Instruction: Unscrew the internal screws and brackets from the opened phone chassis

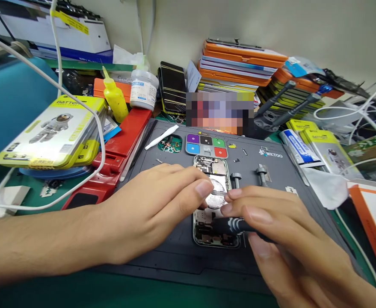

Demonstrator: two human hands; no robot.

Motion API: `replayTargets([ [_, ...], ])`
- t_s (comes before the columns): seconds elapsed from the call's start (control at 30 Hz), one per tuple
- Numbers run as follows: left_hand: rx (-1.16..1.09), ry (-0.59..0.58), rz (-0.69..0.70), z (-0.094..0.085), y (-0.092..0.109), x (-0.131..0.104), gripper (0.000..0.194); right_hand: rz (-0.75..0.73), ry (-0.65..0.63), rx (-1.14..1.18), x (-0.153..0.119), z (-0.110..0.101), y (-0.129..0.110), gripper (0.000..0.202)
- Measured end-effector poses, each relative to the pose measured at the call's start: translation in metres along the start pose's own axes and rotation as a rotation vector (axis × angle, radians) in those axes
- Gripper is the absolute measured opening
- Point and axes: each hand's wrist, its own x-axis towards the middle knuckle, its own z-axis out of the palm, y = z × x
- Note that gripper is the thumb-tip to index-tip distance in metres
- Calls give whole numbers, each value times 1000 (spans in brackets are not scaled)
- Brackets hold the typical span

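Two hands meet over an opened phone (216, 201) lying on a grey work mat (175, 252) at the middle of the desk. The left hand (149, 209) rests flat on the mat, its thumb tip pressed against a round silvery coil (216, 197) inside the phone. The right hand (271, 226) is closed around a dark tool (235, 224), seemingly a small screwdriver, while its fingertips pinch at the right edge of the same coil. To my eye the job here wants a light, even lift, the phone held steady by the left palm, and the tool kept away from the thin parts nearby. Writing: the mat reads "WKTOO" at its far right; the yellow-green box (53, 128) on the left reads "BATTER", cut off, with an astronaut drawn on it. The white jar (143, 90) label is too small to read
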Motion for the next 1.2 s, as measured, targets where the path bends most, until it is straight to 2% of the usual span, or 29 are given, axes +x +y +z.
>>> replayTargets([
  [0.17,14,23,-5,2,-1,-2,54,-37,59,51,4,1,4,74],
  [0.33,12,24,-1,1,-3,0,53,-43,19,-20,4,-1,3,77],
  [0.5,7,-18,-10,-1,-1,1,50,-16,40,-127,2,-1,0,82],
  [0.6,3,-23,-17,-2,0,1,49,-26,-12,-93,3,0,-1,88],
  [0.7,12,-29,-22,-3,1,1,51,-54,-1,-61,4,1,-1,91],
  [1.07,-26,5,25,0,-3,-1,52,99,42,-91,3,2,-5,85],
  [1.2,-11,0,18,-1,-3,0,52,61,4,-109,4,2,0,84],
])
